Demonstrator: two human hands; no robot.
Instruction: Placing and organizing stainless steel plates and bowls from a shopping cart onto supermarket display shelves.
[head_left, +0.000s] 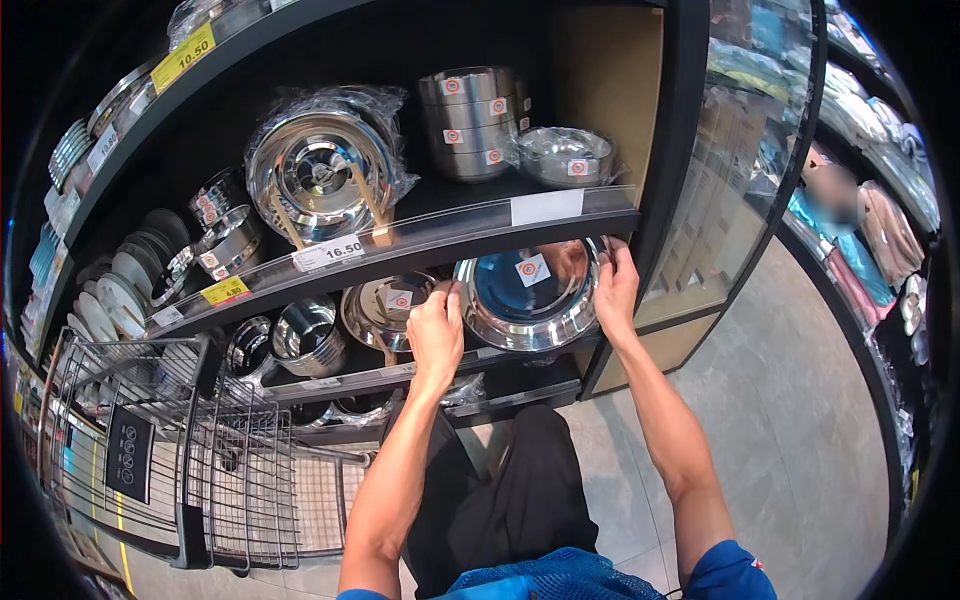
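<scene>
A large round stainless steel dish (536, 307) with a wide shiny rim and a square sticker is tilted up at the front of a lower shelf. My left hand (439, 330) grips its left rim, and my right hand (616, 285) has hold of the rim on the right. Both hands are at the dish's edges, with some fingers hidden behind it. Just left of my left hand, a similar steel dish (390, 307) leans on a wooden stand. Farther left on that shelf are nested steel bowls (307, 337).
Above, a shelf (450, 232) carries a plastic-wrapped steel platter (322, 176), stacked steel bowls (469, 124) and a wrapped bowl (566, 157). A wire shopping cart (180, 457) stands at my left. A glass-sided panel (712, 172) borders the shelves, with packaged textiles (889, 232) beyond the aisle.
</scene>
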